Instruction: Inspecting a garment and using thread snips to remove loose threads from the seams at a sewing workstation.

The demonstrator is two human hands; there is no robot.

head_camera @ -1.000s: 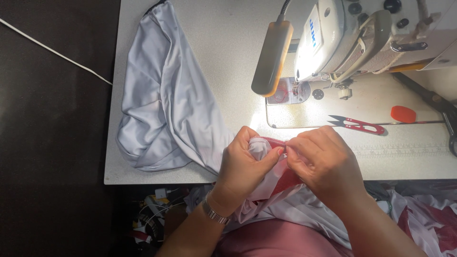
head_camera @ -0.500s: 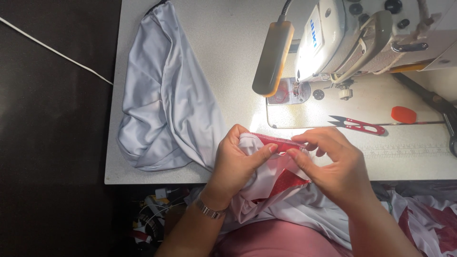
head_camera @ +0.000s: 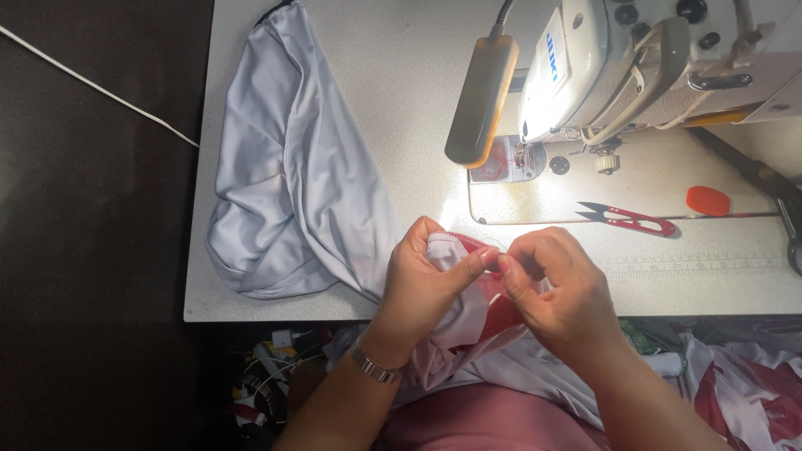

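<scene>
My left hand (head_camera: 422,288) grips a folded edge of white and red fabric (head_camera: 468,321) at the front edge of the sewing table (head_camera: 376,125). My right hand (head_camera: 555,288) pinches the same fabric edge, thumb and forefinger meeting my left thumb. A metal watch band sits on my left wrist. The fabric runs down into my lap. A larger heap of pale grey-white cloth (head_camera: 288,175) lies on the table to the left of my hands, joined to the piece I hold.
A white sewing machine (head_camera: 660,58) with a lit lamp (head_camera: 483,100) stands at the back right. Red thread snips (head_camera: 631,220), a red cap (head_camera: 708,200) and dark scissors (head_camera: 769,188) lie right of the needle plate (head_camera: 510,159). More red and white cloth (head_camera: 752,392) hangs at lower right.
My right hand has drawn back toward my left, so both now pinch the fabric edge close together. The bunched fabric has been turned and refolded between my fingers.
</scene>
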